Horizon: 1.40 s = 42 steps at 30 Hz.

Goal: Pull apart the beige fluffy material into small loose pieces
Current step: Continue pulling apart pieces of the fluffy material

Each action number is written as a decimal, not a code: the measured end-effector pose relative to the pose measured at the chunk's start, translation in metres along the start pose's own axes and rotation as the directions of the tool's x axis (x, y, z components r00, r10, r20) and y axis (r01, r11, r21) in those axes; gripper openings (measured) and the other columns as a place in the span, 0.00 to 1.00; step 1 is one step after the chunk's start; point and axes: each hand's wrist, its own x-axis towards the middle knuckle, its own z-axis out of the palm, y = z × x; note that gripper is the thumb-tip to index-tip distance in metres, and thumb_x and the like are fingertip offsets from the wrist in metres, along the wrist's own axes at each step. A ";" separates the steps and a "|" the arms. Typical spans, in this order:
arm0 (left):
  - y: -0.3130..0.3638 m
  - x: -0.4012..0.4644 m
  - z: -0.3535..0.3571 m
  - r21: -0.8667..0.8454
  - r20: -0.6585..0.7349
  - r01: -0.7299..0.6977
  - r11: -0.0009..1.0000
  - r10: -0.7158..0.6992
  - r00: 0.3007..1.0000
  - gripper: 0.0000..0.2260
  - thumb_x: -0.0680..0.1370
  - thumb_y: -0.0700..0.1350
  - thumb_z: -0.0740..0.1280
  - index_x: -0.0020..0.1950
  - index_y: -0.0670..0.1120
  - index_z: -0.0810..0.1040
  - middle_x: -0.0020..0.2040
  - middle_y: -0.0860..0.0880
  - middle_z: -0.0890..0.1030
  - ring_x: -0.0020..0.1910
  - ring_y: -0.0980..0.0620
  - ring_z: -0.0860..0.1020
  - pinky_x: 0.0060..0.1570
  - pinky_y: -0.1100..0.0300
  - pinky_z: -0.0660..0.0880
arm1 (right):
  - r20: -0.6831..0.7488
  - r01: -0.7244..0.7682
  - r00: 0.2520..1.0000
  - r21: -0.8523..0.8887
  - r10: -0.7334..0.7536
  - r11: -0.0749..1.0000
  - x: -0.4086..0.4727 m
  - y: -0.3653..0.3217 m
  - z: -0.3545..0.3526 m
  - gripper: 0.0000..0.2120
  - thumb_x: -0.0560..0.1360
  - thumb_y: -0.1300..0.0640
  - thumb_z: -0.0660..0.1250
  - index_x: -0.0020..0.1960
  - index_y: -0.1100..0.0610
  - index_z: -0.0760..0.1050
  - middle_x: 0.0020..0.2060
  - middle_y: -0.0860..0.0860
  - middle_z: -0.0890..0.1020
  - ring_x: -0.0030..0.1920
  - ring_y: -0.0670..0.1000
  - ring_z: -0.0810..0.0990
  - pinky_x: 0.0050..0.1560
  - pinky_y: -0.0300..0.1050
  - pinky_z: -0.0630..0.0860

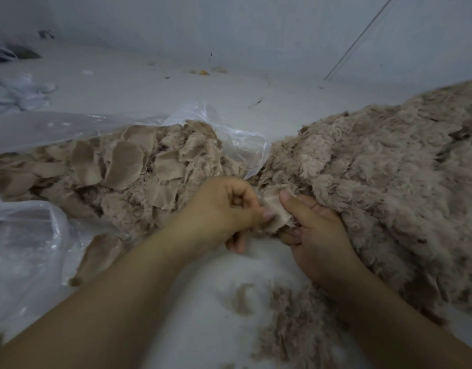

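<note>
Two hands, left hand (224,209) and right hand (313,230), each pinch one beige fur piece (276,211) between two fluffy heaps: bagged pile (139,169), loose pile (384,169).

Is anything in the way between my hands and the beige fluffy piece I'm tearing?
Nothing visible. The left hand and right hand both already pinch the small beige piece between them, at the edge of the big fluffy heap.

Bare workroom, pale floor (155,83), heaped plush scraps (376,166), plastic bag (29,134)
</note>
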 end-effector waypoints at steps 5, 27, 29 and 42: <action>-0.008 0.001 0.013 0.260 -0.208 -0.094 0.961 0.151 0.966 0.17 0.70 0.44 0.77 0.55 0.53 0.77 0.44 0.54 0.75 0.26 0.58 0.72 0.28 0.59 0.73 | 0.070 0.004 0.998 -0.003 -0.004 1.000 0.000 0.001 -0.003 0.13 0.73 0.55 0.66 0.42 0.65 0.70 0.23 0.49 0.78 0.22 0.42 0.76 0.23 0.33 0.72; 0.012 0.006 -0.014 0.903 -0.428 0.331 0.275 0.494 0.757 0.07 0.68 0.40 0.70 0.44 0.39 0.76 0.48 0.35 0.74 0.26 0.43 0.67 0.28 0.65 0.47 | -0.053 0.011 0.999 -0.005 -0.011 1.000 0.010 0.007 -0.007 0.15 0.70 0.49 0.65 0.36 0.62 0.74 0.25 0.49 0.64 0.21 0.44 0.60 0.20 0.34 0.59; 0.009 0.006 -0.006 0.931 -0.362 0.279 0.236 0.500 0.787 0.08 0.66 0.38 0.71 0.42 0.39 0.76 0.45 0.36 0.74 0.27 0.47 0.63 0.29 0.64 0.49 | -0.060 -0.025 0.998 0.011 0.026 1.000 0.010 0.005 -0.007 0.18 0.70 0.45 0.64 0.35 0.61 0.75 0.25 0.48 0.64 0.21 0.44 0.60 0.20 0.34 0.58; -0.024 0.018 0.014 0.799 -0.225 -0.074 0.597 0.411 0.883 0.12 0.75 0.37 0.66 0.57 0.42 0.78 0.49 0.44 0.80 0.39 0.46 0.76 0.42 0.53 0.74 | -0.055 -0.062 0.996 0.151 0.071 0.987 0.009 0.002 -0.008 0.34 0.80 0.38 0.49 0.32 0.61 0.78 0.23 0.49 0.65 0.20 0.45 0.60 0.20 0.33 0.59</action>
